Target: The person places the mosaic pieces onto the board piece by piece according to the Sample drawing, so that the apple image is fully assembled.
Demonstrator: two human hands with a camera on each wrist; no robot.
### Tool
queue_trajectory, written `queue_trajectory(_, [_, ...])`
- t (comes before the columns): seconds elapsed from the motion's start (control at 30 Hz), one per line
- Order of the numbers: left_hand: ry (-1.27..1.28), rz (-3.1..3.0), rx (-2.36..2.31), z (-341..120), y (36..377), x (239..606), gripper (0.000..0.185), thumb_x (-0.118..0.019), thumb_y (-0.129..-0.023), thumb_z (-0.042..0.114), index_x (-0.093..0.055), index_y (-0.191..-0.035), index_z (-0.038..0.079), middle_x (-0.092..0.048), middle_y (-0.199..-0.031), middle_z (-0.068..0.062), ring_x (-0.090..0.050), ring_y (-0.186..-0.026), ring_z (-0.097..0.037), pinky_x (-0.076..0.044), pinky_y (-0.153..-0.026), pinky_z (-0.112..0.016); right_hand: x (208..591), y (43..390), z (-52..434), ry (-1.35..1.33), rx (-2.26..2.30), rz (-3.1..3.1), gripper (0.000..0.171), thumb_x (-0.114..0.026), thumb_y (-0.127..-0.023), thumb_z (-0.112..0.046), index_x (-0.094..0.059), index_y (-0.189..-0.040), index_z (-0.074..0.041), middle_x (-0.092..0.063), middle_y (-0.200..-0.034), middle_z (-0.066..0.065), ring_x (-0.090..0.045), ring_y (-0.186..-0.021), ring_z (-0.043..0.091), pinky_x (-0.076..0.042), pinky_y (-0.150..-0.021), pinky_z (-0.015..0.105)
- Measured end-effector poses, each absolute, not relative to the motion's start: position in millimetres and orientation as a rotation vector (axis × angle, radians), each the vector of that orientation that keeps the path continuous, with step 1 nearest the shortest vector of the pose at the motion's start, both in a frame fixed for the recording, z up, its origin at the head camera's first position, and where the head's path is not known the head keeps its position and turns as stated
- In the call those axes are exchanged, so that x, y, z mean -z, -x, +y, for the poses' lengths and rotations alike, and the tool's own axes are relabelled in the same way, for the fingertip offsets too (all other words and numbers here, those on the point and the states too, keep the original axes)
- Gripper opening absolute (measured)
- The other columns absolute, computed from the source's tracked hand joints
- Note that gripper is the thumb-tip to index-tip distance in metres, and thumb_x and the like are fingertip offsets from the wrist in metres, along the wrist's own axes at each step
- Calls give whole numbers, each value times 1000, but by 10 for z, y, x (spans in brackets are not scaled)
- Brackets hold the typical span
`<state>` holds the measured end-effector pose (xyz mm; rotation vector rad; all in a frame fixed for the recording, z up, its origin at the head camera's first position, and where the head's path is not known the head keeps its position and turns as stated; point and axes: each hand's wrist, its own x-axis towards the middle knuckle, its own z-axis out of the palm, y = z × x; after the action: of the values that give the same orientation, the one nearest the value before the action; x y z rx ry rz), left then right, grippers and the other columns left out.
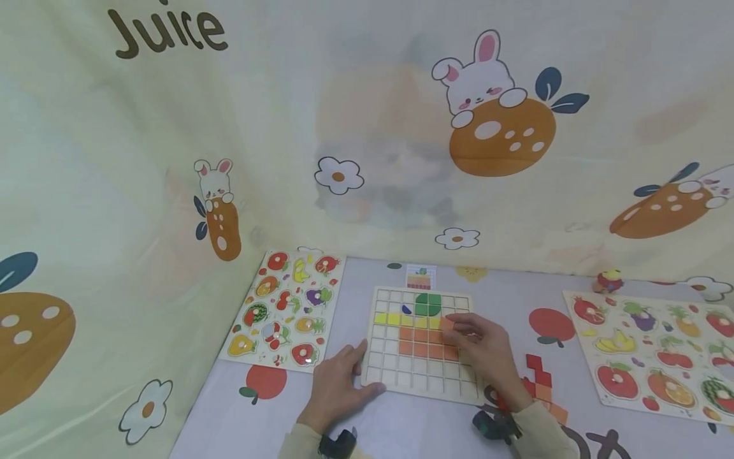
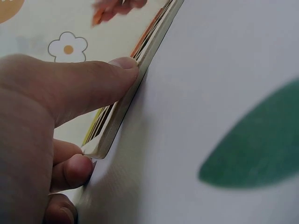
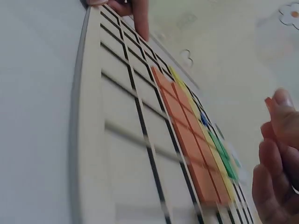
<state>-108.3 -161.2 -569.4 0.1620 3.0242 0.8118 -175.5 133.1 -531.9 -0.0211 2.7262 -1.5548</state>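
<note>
A pale grid board [image 1: 383, 366] lies on the table, holding a green tile shape [image 1: 427, 305], a small blue piece [image 1: 406, 309], a row of yellow tiles [image 1: 387, 318] and two rows of orange tiles [image 1: 420, 350]. My left hand [image 1: 339, 381] holds the board's near left corner, its thumb [image 2: 100, 84] against the near edge and its fingers by the left side. Above the board's right part, my right hand [image 1: 484, 349] pinches an orange tile [image 3: 268, 104] between thumb and finger. In the right wrist view, that tile appears apart from the board.
Loose red and orange tiles [image 1: 543, 380] lie right of the board, beside my right wrist. A small picture card [image 1: 421, 278] sits behind the board. Fruit puzzle boards lie left [image 1: 289, 299] and right [image 1: 636, 344]. A small toy figure [image 1: 609, 281] stands at the back right.
</note>
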Motion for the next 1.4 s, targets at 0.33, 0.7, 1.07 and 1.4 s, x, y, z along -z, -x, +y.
queue_trajectory(0.33, [-182, 3023, -804, -1619, 1097, 5690, 89, -82, -80, 64, -58, -154, 21, -45, -84, 16, -38, -67, -2, -31, -64, -23, 5440, 1963, 881, 375, 1425, 2782, 31, -88, -88, -31, -82, -117, -22, -74, -116, -2, -62, -107, 19, -51, -92, 37])
queue_trajectory(0.7, [-169, 2993, -805, -1620, 1097, 5659, 90, -81, -82, 64, -55, -156, 21, -46, -85, 15, -39, -67, -2, -31, -63, -23, 5445, 1975, 565, 401, 1201, 2827, 25, -91, -83, -22, -85, -107, -21, -65, -104, -1, -50, -98, 18, -42, -83, 37])
queue_trajectory(1.07, [-169, 3008, -791, -1620, 1106, 5677, 89, -81, -81, 65, -56, -156, 23, -46, -84, 15, -39, -66, -1, -30, -63, -23, 5441, 1975, 467, 384, 1100, 2845, 32, -93, -82, -28, -84, -111, -21, -67, -107, -3, -52, -102, 19, -44, -89, 40])
queue_trajectory(1.4, [-183, 3009, -793, -1629, 1102, 5681, 89, -81, -82, 65, -56, -155, 21, -46, -85, 15, -40, -67, -1, -32, -64, -23, 5458, 1996, 470, 426, 1130, 2855, 20, -86, -91, -31, -85, -106, -17, -66, -97, -4, -50, -92, 17, -41, -82, 36])
